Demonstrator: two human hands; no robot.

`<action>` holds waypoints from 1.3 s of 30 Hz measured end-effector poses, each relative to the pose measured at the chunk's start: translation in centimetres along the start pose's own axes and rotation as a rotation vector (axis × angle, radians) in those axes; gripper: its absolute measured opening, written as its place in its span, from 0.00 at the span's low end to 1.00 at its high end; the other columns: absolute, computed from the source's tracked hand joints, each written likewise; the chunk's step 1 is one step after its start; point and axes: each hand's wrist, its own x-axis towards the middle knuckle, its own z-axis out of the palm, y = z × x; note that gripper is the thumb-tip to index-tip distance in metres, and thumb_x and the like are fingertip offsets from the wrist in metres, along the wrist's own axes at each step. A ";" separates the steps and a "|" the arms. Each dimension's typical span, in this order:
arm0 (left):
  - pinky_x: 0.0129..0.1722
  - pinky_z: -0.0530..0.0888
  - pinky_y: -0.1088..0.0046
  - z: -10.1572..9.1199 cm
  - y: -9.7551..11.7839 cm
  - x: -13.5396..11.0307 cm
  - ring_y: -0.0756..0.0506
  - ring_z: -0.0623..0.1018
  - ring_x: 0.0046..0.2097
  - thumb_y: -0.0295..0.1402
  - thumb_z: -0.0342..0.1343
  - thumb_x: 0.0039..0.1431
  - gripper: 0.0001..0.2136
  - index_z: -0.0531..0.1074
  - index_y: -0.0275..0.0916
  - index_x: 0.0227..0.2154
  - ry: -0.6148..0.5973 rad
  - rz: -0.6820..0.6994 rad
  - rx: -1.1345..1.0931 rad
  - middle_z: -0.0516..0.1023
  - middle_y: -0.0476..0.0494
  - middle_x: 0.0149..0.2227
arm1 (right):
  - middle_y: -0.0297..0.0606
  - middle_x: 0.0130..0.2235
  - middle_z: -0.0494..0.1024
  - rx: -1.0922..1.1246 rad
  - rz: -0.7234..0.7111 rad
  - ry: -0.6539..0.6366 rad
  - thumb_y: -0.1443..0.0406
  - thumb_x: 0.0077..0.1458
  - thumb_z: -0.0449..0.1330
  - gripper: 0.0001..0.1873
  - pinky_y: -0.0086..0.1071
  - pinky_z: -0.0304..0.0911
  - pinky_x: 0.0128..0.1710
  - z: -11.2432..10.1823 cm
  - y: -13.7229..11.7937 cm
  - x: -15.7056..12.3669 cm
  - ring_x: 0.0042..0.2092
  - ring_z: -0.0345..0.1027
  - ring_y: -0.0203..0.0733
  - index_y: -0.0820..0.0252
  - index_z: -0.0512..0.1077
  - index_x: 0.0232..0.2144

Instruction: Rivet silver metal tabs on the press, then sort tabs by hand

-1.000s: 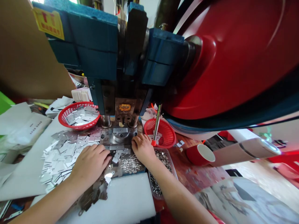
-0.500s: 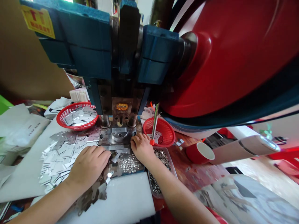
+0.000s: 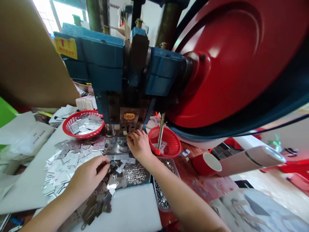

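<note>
My right hand (image 3: 140,146) reaches into the press, its fingers pinched together at the right side of the metal die block (image 3: 122,145). Whatever lies between those fingertips is hidden. Lower and to the left, my left hand (image 3: 89,174) is curled, thumb and forefinger close together beside a small dark metal piece. I cannot make out what it holds. Flat metal plates (image 3: 124,158) lie on the press bed between my hands. Small shiny metal parts (image 3: 135,174) are heaped just below my right wrist. The blue press (image 3: 103,69) stands directly ahead.
Loose metal plates (image 3: 64,167) spread out at left, below a red basket (image 3: 83,135) of plates. Another red basket (image 3: 173,141) sits right of the press, behind a red-tipped lever (image 3: 160,135). A plastic tub (image 3: 161,195) of small parts lies under my right forearm. A large red flywheel (image 3: 231,64) overhangs the right.
My right hand has moved left and further in to the die block. My left hand has drawn slightly back and curled its fingers. The camera view has shifted a little.
</note>
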 end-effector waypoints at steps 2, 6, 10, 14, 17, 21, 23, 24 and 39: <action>0.41 0.73 0.69 0.1 -0.2 0.0 0.46 0.78 0.41 0.39 0.48 0.59 0.09 0.71 0.47 0.39 0.020 0.032 -0.021 0.79 0.51 0.40 | 0.36 0.35 0.75 -0.024 0.026 0.007 0.64 0.57 0.57 0.07 0.34 0.55 0.40 0.7 -0.1 0.6 0.41 0.63 0.43 0.55 0.75 0.30; 0.44 0.73 0.66 0.2 -0.6 0.6 0.44 0.77 0.44 0.39 0.45 0.62 0.11 0.69 0.44 0.41 0.116 0.042 -0.100 0.77 0.45 0.43 | 0.34 0.36 0.75 -0.007 -0.039 0.005 0.64 0.57 0.57 0.08 0.35 0.55 0.42 0.8 0.1 0.3 0.42 0.63 0.43 0.50 0.76 0.32; 0.46 0.73 0.64 -0.5 0.1 2.4 0.43 0.77 0.46 0.39 0.48 0.59 0.15 0.69 0.44 0.48 0.087 -0.034 -0.206 0.77 0.45 0.47 | 0.34 0.37 0.75 -0.031 -0.174 -0.005 0.63 0.58 0.55 0.10 0.41 0.51 0.52 -0.5 0.2 -0.6 0.43 0.62 0.43 0.48 0.76 0.36; 0.43 0.73 0.66 -1.1 1.6 5.2 0.43 0.78 0.41 0.41 0.52 0.56 0.13 0.73 0.43 0.41 0.049 -0.096 -0.283 0.80 0.47 0.40 | 0.33 0.40 0.75 0.022 -0.205 -0.019 0.63 0.58 0.55 0.10 0.45 0.44 0.59 -0.9 0.2 -0.9 0.46 0.62 0.44 0.49 0.76 0.39; 0.46 0.72 0.66 -0.8 2.5 7.1 0.44 0.77 0.44 0.41 0.49 0.58 0.13 0.76 0.43 0.37 0.082 -0.016 -0.242 0.80 0.48 0.41 | 0.36 0.43 0.75 0.173 -0.125 0.004 0.64 0.59 0.55 0.11 0.41 0.51 0.55 -0.6 0.6 -0.9 0.47 0.63 0.43 0.54 0.75 0.41; 0.45 0.72 0.65 0.3 3.0 8.9 0.42 0.78 0.44 0.41 0.49 0.57 0.14 0.77 0.43 0.38 0.105 -0.012 -0.150 0.81 0.46 0.42 | 0.37 0.44 0.74 0.265 -0.078 0.048 0.71 0.57 0.52 0.16 0.40 0.55 0.53 -0.1 1.3 -1.2 0.47 0.63 0.43 0.53 0.74 0.44; 0.46 0.71 0.64 0.8 2.9 9.4 0.41 0.78 0.44 0.40 0.49 0.57 0.14 0.77 0.42 0.38 0.120 -0.006 -0.129 0.81 0.44 0.42 | 0.36 0.45 0.74 0.246 -0.090 0.032 0.72 0.56 0.53 0.18 0.43 0.52 0.55 0.0 1.5 -1.3 0.48 0.62 0.44 0.49 0.75 0.43; 0.47 0.71 0.63 1.0 2.8 9.6 0.41 0.77 0.44 0.40 0.49 0.57 0.14 0.78 0.41 0.37 0.127 0.002 -0.118 0.81 0.44 0.41 | 0.35 0.45 0.74 0.234 -0.090 0.020 0.73 0.56 0.53 0.18 0.44 0.51 0.56 0.0 1.6 -1.3 0.49 0.61 0.44 0.48 0.75 0.43; 0.48 0.69 0.62 2.4 1.1 10.8 0.40 0.75 0.43 0.39 0.52 0.54 0.12 0.78 0.41 0.34 0.199 0.097 -0.090 0.78 0.43 0.38 | 0.32 0.51 0.72 -0.032 -0.133 -0.153 0.67 0.60 0.53 0.18 0.53 0.31 0.62 -1.0 0.9 -1.2 0.58 0.54 0.47 0.40 0.71 0.48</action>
